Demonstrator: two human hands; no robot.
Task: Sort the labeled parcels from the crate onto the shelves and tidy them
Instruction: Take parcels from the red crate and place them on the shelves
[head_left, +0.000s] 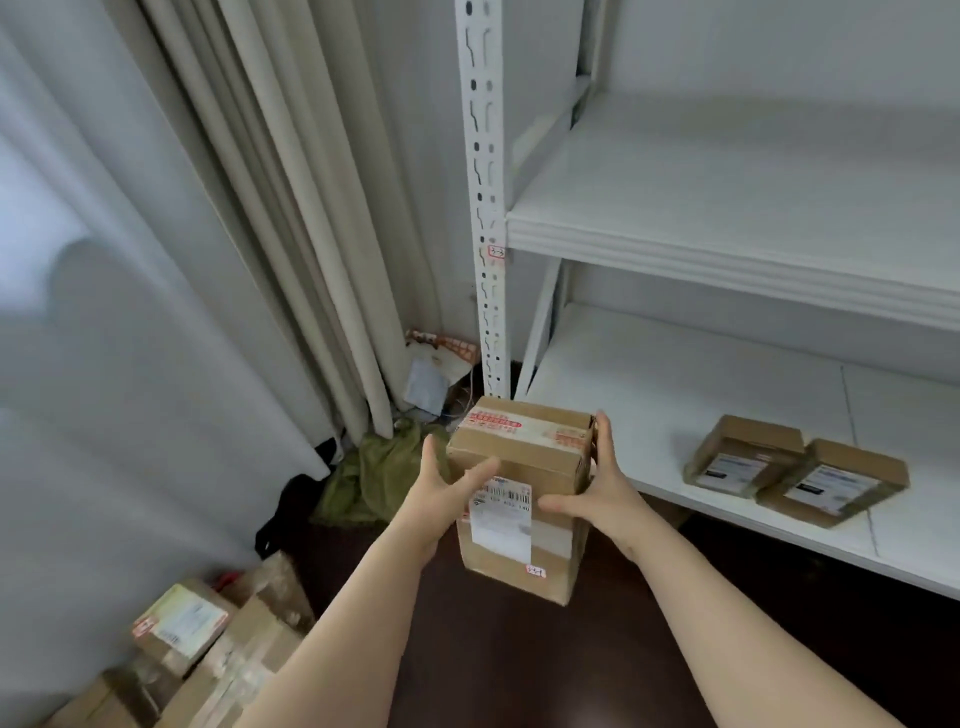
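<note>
white shelving (727, 244) at right. cardboard box (524, 457), label toward the camera, held just off the front left corner of the lower shelf (675, 374), left hand (441, 493) and right hand (602, 493) gripping its sides. two small parcels (743, 457) touch near that shelf's front edge.

I log: one upright cardboard parcel (519, 525), shipping label facing me, gripped between left hand (441, 501) and right hand (597, 493), near the lower shelf (675, 384). On it: flat parcel (743, 457) touching second flat parcel (831, 483). Bottom left: heaped parcels (182, 629).
</note>
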